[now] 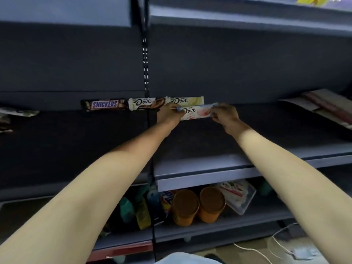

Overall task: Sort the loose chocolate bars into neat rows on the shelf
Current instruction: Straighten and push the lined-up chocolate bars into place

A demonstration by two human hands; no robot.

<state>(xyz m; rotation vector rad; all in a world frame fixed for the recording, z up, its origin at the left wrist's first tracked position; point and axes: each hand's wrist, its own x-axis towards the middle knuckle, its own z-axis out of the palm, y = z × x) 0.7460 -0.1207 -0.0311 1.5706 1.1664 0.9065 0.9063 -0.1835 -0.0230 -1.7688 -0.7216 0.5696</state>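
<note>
Three bars stand in a row against the back of the dark shelf (95, 141): a brown Snickers bar (104, 104), a white Dove bar (145, 103) and a pale yellow Dove bar (187, 100). Just in front of the yellow one, a pink-and-white Dove bar (196, 112) is held level between both hands. My left hand (168, 115) grips its left end. My right hand (225, 116) pinches its right end. Whether the bar touches the shelf is hidden by the hands.
Loose wrappers (13, 117) lie at the shelf's far left. A flat cardboard box (323, 105) lies at the far right. Below, the lower shelf holds two orange cups (198, 206) and several packets. White cables (278, 246) trail on the floor.
</note>
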